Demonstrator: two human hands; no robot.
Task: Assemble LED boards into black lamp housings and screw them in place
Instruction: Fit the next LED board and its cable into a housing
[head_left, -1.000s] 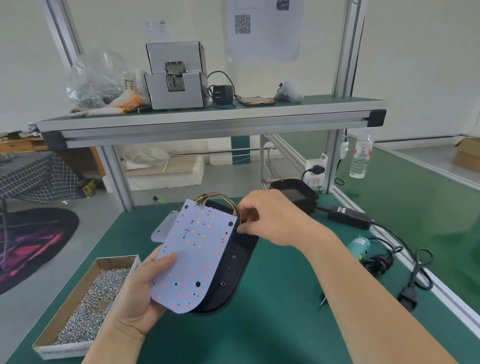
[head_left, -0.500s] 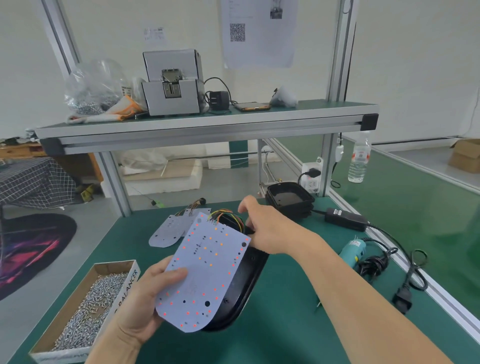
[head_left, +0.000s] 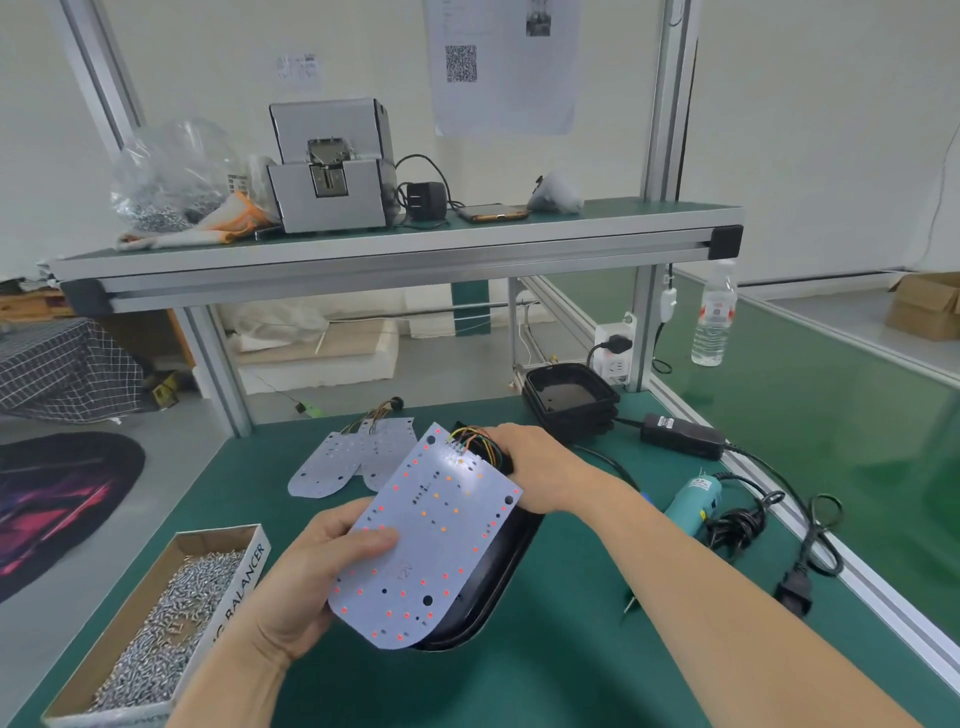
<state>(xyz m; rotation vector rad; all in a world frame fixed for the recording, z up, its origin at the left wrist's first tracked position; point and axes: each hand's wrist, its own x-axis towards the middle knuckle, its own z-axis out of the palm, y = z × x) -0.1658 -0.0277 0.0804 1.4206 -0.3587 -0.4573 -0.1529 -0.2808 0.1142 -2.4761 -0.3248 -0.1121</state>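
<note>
Two grips: our left hand (head_left: 311, 577) pinches the LED board (head_left: 441, 530) (thumb atop), right hand (head_left: 535, 467) clasps the black housing (head_left: 501, 569).

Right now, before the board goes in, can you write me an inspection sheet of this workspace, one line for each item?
Surface: green bench mat, flat.
Job's things: LED board tilted over black housing, not seated; spare boards and stacked housings behind; screw box at left; screwdriver at right.
Clutter: water bottle beyond the right post.
Grips: left hand holds the board, thumb on its face; right hand curls over the housing's wire end, fingertips hidden.
Cables: coloured wires at the board's top; black cord and plug lie loose beside the screwdriver; power adapter behind.
Surroundings: shelf above carries a screw feeder, phone and bag of screws.
</note>
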